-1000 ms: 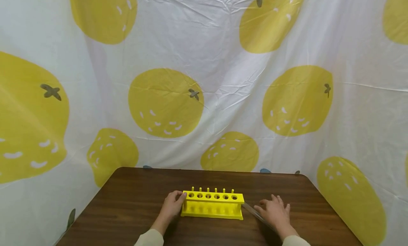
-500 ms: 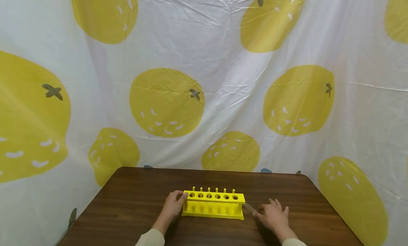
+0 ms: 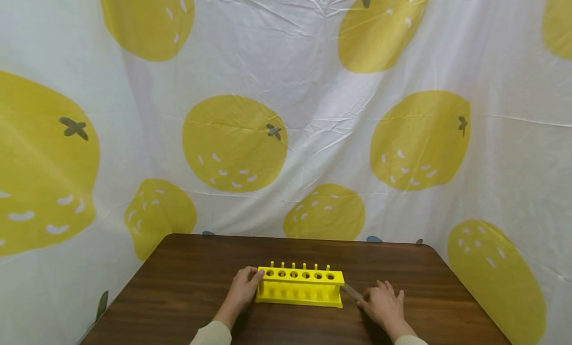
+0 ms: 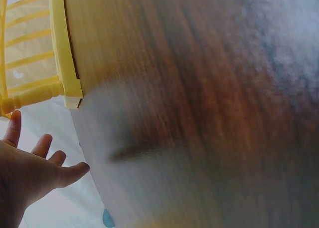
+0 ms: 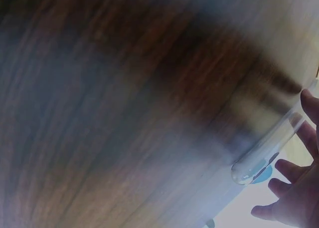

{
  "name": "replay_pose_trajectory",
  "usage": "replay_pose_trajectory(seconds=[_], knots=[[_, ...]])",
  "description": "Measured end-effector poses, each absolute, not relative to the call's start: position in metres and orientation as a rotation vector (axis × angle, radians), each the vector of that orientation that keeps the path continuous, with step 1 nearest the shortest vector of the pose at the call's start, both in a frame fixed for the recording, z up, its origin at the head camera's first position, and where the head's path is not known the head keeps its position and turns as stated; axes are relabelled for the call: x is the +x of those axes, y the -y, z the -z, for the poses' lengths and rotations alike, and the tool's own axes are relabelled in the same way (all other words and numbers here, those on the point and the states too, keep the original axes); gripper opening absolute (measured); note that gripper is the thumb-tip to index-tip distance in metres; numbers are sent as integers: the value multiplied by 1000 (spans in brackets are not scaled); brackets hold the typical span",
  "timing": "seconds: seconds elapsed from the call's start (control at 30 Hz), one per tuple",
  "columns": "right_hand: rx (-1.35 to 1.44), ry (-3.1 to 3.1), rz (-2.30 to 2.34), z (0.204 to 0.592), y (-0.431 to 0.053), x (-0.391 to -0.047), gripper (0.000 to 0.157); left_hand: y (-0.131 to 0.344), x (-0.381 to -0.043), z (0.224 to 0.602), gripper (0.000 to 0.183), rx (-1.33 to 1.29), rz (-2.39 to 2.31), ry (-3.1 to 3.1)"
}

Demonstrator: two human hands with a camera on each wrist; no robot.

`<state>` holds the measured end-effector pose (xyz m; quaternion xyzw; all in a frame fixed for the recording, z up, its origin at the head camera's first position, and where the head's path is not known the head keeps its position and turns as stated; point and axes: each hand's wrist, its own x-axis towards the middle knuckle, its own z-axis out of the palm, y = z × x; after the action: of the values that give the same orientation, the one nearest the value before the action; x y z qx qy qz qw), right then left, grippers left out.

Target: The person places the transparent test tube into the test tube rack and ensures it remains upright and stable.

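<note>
A yellow test tube rack with a row of holes and upright pegs stands on the table. My left hand holds its left end, thumb at the top corner. In the left wrist view, a fingertip meets the end of the rack while other fingers spread away from it. Beside the rack's right end is a clear test tube, slanting toward me. My right hand pinches it between thumb and index finger, remaining fingers spread. Its rounded end sticks out past the fingers in the right wrist view.
The dark brown wooden table has rounded far corners. Behind it and along both sides hangs a white curtain printed with yellow fruit.
My right hand has come down slightly and taken hold of the test tube, whose near part is now hidden by the hand. My left hand and the rack stay in place.
</note>
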<state>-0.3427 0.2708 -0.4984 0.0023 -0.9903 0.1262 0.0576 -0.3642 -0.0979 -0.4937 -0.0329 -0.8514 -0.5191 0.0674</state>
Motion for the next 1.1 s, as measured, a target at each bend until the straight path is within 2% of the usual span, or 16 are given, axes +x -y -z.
replay_pose_trajectory(seconds=[0.57, 1.1], knots=[[-14, 2901, -420, 491, -279, -340, 14, 97, -364, 492, 47, -93, 1554, 2584], [-36, 2746, -641, 473, -275, -347, 23, 99, -364, 493, 47, -86, 1551, 2587]])
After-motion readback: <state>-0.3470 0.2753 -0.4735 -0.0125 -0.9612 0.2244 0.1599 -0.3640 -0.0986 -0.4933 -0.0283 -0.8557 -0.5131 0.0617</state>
